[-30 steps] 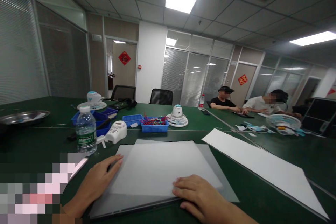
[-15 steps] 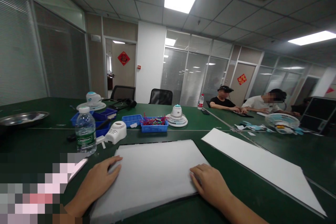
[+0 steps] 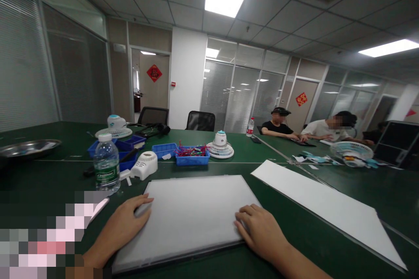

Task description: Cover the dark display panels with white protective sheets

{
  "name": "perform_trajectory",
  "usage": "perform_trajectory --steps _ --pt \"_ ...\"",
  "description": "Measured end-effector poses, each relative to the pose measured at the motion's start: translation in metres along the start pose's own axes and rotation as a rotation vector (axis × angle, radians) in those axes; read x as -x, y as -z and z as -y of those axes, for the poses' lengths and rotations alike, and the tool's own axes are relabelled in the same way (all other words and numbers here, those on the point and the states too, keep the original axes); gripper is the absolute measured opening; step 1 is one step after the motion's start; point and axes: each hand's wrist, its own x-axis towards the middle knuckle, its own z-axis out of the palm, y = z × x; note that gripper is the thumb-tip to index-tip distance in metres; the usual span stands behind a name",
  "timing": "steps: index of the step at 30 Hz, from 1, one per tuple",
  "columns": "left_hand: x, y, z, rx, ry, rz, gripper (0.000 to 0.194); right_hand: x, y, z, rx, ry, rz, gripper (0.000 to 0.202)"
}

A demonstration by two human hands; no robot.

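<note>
A white rectangular panel [image 3: 193, 213], like a flat screen backlight with a thin dark edge, lies in front of me on the green table. My left hand [image 3: 129, 220] rests on its left edge, fingers stretched out and thumb apart. My right hand [image 3: 260, 231] lies over the right edge, with its fingers bent a little and their tips on the white surface. Neither hand is wrapped around anything. The panel's near edge shows between my forearms.
A long white sheet [image 3: 327, 209] lies to the right. At left stand a water bottle [image 3: 107, 165] and a white plastic housing [image 3: 145, 165]. Beyond are a blue tray [image 3: 192, 159] of wires and a small white fan [image 3: 221, 146]. Two people [image 3: 279, 124] sit far right.
The dark strip along the panel's far edge no longer shows, and the white surface reaches that edge. My right fingertips have shifted slightly left. My left hand has barely moved.
</note>
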Motion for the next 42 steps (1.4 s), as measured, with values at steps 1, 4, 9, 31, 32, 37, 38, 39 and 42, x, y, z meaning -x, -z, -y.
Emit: perform_trajectory --steps 1,4,9,31,32,37,38,39,42 --pt "0.000 0.001 -0.001 -0.009 0.006 0.001 0.050 0.000 0.001 0.001 -0.003 0.011 0.006 0.037" --pt "0.001 0.003 -0.004 -0.026 0.023 -0.008 0.050 0.001 0.005 0.004 -0.007 0.036 0.021 0.036" --pt "0.000 0.003 -0.002 -0.020 0.051 -0.025 0.047 0.002 0.006 0.003 -0.022 0.055 0.015 0.035" --pt "0.002 0.008 -0.004 -0.035 0.105 -0.054 0.044 0.034 -0.021 -0.209 0.163 -0.775 -0.045 0.060" --pt "0.002 0.009 -0.004 -0.042 0.104 -0.057 0.045 0.035 -0.023 -0.210 0.156 -0.769 -0.032 0.056" --pt "0.003 0.007 -0.002 -0.038 0.061 -0.035 0.050 0.028 -0.025 -0.197 0.171 -0.685 -0.067 0.048" --pt "0.003 0.004 0.000 -0.028 0.029 -0.018 0.051 0.026 -0.023 -0.192 0.178 -0.669 -0.085 0.049" --pt "0.003 0.002 0.002 -0.020 -0.003 0.001 0.051 0.023 -0.021 -0.186 0.185 -0.647 -0.108 0.049" --pt "0.001 -0.005 0.009 -0.015 -0.058 0.046 0.051 0.014 -0.013 -0.160 0.199 -0.516 -0.172 0.047"
